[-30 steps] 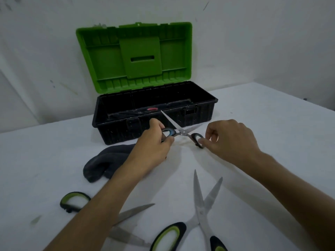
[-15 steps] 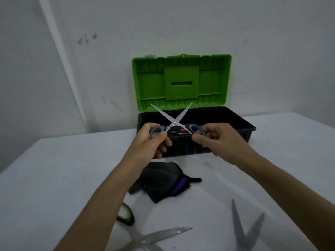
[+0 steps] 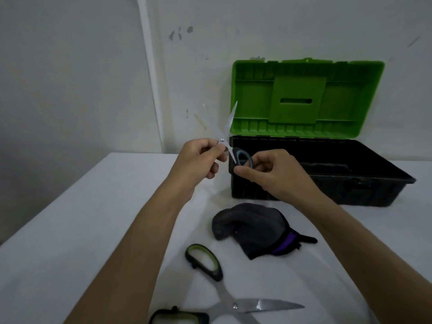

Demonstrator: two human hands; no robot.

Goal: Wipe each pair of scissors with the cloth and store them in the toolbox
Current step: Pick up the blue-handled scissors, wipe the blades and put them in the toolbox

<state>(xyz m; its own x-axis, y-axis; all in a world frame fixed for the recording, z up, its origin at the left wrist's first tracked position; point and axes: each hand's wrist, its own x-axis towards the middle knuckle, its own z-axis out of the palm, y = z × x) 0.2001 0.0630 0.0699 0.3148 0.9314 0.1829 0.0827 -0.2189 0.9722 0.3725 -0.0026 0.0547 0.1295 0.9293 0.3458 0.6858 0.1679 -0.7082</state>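
I hold a small pair of blue-handled scissors [image 3: 228, 129] in the air in front of the toolbox's left end, blades pointing up and nearly together. My left hand [image 3: 198, 160] pinches them near the pivot. My right hand [image 3: 273, 174] grips the blue handle loop. The toolbox [image 3: 385, 183] has a black base and an upright green lid [image 3: 304, 99]. A dark grey cloth [image 3: 252, 228] with a purple stripe lies on the table below my hands.
A large pair of scissors [image 3: 233, 305] with black-and-green handles lies spread open near the front edge of the white table [image 3: 81, 230]. A white wall stands close behind the toolbox. The table's left edge runs diagonally at the left.
The scissors' blades went from spread wide in an X to nearly together. My hands moved closer to each other. The view shifted left, so the toolbox now sits further right.
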